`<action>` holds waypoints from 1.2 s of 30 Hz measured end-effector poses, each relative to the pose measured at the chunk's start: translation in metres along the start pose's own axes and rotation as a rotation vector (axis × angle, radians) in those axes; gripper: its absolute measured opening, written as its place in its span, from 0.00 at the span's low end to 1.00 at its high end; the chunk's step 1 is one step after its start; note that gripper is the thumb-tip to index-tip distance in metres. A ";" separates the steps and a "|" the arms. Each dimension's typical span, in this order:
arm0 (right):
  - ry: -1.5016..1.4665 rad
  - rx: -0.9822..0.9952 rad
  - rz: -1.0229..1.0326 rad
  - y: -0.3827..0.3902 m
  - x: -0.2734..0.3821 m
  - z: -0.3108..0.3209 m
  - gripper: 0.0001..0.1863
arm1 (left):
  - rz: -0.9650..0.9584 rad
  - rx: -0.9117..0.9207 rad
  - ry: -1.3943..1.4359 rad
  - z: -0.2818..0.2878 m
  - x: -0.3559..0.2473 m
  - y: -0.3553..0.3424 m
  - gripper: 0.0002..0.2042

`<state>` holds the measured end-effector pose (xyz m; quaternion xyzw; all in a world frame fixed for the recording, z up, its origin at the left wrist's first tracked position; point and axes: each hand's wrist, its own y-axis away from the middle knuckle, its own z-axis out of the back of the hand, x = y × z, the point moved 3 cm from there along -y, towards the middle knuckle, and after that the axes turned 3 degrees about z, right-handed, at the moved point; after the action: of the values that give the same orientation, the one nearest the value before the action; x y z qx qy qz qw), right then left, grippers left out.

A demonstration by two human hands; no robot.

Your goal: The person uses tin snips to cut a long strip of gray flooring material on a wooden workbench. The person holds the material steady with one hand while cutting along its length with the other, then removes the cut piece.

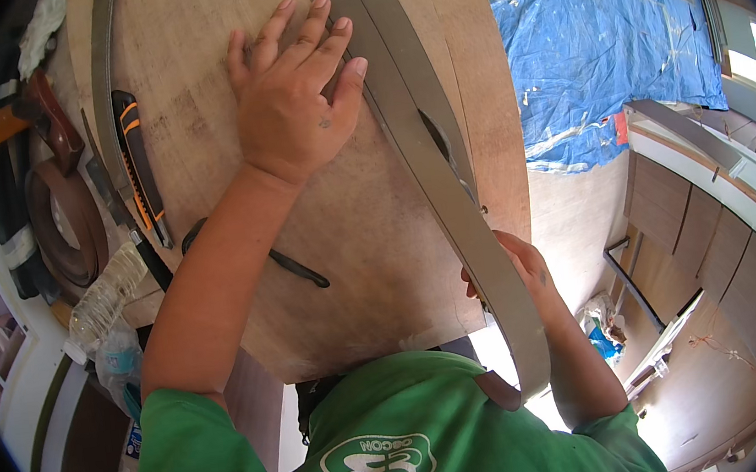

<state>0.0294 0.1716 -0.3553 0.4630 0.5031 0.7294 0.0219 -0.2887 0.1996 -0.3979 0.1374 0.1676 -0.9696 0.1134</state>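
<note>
My left hand [295, 106] lies palm down on a wooden board [342, 240], fingers spread, its fingertips and thumb at the edge of a long grey-brown edge-banding strip [431, 170]. The strip runs from the far edge along the board's right part and curls down near my body. Lower right, my right hand [529, 266] is closed around the strip. Fingertips show on its left side, while the strip hides the rest of the fingers. A black and orange utility knife [138, 164] rests on the board to the left of my left forearm.
Under my left forearm lies a thin black tool [294, 268], partly hidden. At left are a coiled brown strip [94, 238], a brown-handled tool [59, 131] and a clear plastic bottle [104, 302]. A blue tarp [597, 38] spreads at far right, with wooden cabinets [720, 246] nearer.
</note>
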 end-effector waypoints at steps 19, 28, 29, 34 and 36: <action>-0.093 0.032 -0.025 -0.004 -0.004 0.000 0.24 | -0.014 -0.043 0.040 -0.004 0.005 0.000 0.17; -0.096 0.014 -0.020 -0.006 -0.005 0.000 0.24 | -0.021 -0.032 0.034 -0.005 0.004 -0.001 0.17; -0.071 0.006 -0.022 -0.006 -0.003 0.000 0.24 | -0.021 -0.030 0.034 -0.005 0.004 -0.001 0.17; -0.018 -0.002 -0.028 -0.005 0.020 0.000 0.25 | -0.020 -0.024 0.030 -0.004 0.005 0.000 0.17; -0.037 -0.014 0.000 -0.006 0.023 -0.002 0.25 | -0.021 -0.022 0.026 -0.004 0.005 0.000 0.17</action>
<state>0.0120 0.1844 -0.3448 0.4763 0.4976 0.7242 0.0341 -0.2922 0.2007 -0.4033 0.1470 0.1813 -0.9669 0.1026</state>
